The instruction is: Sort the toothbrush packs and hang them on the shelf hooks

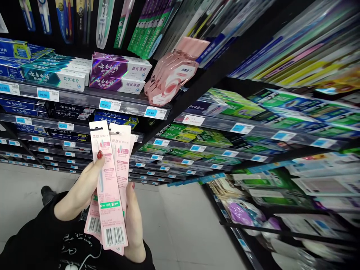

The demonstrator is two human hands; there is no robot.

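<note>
Several pink toothbrush packages are fanned out in front of me, backs facing up, with barcodes at their lower ends. My left hand is closed on them, its thumb with a red nail lying on the top package. At the other side, my right hand grips the packages along their right edge, thumb upward. Most of the fingers of both hands are hidden behind the packs. The lower packages are largely covered by the top one.
Ahead, a shelf holds toothpaste boxes and pink pouches, with price tags along its edge. Toothbrush packs hang above. Another rack with hanging goods stands at the right. Grey floor tiles lie below.
</note>
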